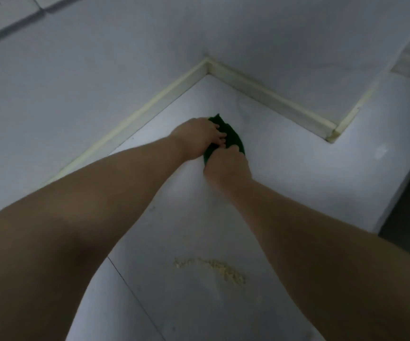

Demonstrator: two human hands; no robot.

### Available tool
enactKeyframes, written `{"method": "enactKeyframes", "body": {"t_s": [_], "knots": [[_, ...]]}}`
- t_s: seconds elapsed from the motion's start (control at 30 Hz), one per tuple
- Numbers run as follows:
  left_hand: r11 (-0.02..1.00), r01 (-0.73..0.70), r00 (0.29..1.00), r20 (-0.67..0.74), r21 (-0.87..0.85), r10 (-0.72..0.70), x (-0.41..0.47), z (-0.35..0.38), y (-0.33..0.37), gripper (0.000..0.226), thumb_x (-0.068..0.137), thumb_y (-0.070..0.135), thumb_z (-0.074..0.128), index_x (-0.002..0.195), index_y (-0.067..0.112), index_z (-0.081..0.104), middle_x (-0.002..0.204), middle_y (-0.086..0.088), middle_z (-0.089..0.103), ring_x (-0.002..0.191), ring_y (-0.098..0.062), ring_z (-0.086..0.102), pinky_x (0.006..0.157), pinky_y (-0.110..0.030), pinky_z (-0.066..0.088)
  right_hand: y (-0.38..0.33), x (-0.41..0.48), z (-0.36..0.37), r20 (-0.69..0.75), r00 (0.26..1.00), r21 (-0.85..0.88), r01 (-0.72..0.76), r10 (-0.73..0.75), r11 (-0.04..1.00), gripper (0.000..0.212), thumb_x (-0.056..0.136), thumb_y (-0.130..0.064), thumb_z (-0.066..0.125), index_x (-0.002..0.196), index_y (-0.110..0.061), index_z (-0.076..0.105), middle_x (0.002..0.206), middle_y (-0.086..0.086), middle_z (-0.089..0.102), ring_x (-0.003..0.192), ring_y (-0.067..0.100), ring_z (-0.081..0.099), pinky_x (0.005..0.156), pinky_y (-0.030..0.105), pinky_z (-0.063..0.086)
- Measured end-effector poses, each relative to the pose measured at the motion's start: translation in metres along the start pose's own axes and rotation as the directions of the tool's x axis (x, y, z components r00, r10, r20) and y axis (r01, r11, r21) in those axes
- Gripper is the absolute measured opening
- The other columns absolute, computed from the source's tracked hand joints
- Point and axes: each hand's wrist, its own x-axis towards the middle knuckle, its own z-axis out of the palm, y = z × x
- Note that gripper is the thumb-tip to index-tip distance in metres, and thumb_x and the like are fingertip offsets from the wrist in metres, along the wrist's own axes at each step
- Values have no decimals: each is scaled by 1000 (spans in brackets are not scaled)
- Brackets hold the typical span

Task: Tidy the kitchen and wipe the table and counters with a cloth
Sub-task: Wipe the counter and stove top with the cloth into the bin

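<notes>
A green cloth [234,137] is being held flat on the white desk [297,168] at the centre of the frame, close to the corner edged by a cream sealing strip [149,104]. It is being grasped from two sides: the left grip [197,137] is being curled over its upper-left part, and the right grip [227,168] is being clenched round its near edge, probably to bunch it into a firmer wiping pad. Yellowish crumbs [213,269] are lying lower in the frame, well apart from the cloth, apparently not yet wiped.

Dark green cloth [226,136] looks matt and soft; the pale counter [285,168] smooth, faintly glossy.
</notes>
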Motion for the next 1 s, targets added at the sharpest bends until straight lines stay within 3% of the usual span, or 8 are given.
{"method": "enactKeyframes", "body": {"t_s": [0.1, 0.2, 0.27, 0.4, 0.5, 0.7, 0.9, 1.0], "knots": [[986, 165, 986, -38, 38, -164, 0, 5, -45, 41, 103, 19, 47, 143, 30, 50, 147, 4, 50, 133, -23, 48, 108, -39, 41, -27, 60, 2, -7, 998, -53, 70, -70, 996, 39, 101, -18, 38, 135, 0, 48, 135, 21, 48, 120, 31, 45, 102, 37, 38], [928, 370, 929, -4, 38, -370, -1, 0, -67, 30, 104, 17, 41, 126, 13, 62, 123, -11, 65, 112, -30, 60, 93, -39, 50, -47, 106, -2, 26, 997, -25, 78, -78, 997, 52, 102, -21, 40, 150, -4, 30, 151, 22, 31, 136, 35, 34, 116, 42, 30], [886, 462, 887, -1, 32, -463, -2, 2, -76, 29, 101, 15, 43, 120, 9, 64, 118, -15, 65, 109, -33, 61, 88, -39, 48, -55, 126, 1, 17, 993, -53, 121, -120, 991, 55, 102, -23, 41, 153, -7, 27, 152, 21, 29, 137, 36, 33, 115, 43, 31], [843, 539, 843, 4, 2, -539, -10, 13, -76, 23, 99, 19, 46, 106, 8, 65, 101, -11, 62, 102, -32, 62, 71, -35, 41, -50, 140, 11, -15, 979, -166, 197, -202, 966, 41, 103, -24, 35, 140, -12, 47, 142, 18, 39, 123, 36, 43, 101, 43, 41], [795, 607, 794, 49, 1, -606, -38, 13, -72, 15, 98, 21, 49, 87, 13, 56, 85, -7, 50, 87, -27, 57, 67, -32, 38, -60, 136, 19, 34, 958, -221, 286, -285, 933, 39, 102, -28, 37, 135, -15, 51, 135, 18, 42, 117, 37, 45, 92, 45, 44], [705, 709, 698, 178, -36, -693, -131, 26, -64, 20, 94, 28, 52, 79, 16, 56, 72, -3, 50, 63, -18, 44, 59, -32, 37, -114, 98, 49, 157, 863, -212, 505, -481, 837, 42, 91, -38, 40, 123, -21, 61, 122, 11, 57, 101, 34, 58, 85, 37, 50], [586, 810, 562, 263, 20, -784, -212, 58, -51, 22, 96, 29, 45, 87, 17, 61, 71, -1, 49, 64, -20, 44, 50, -29, 30, -162, 42, 69, 266, 800, -147, 585, -538, 798, 43, 99, -28, 44, 142, -23, 50, 143, 10, 38, 127, 35, 37, 103, 44, 37], [500, 866, 469, 312, 23, -826, -244, 67, -46, 22, 97, 26, 47, 90, 14, 64, 71, -2, 48, 69, -22, 48, 54, -30, 36, -185, 21, 84, 302, 773, -101, 608, -558, 787, 43, 101, -24, 44, 144, -17, 48, 146, 11, 34, 132, 34, 33, 108, 44, 32]]}}
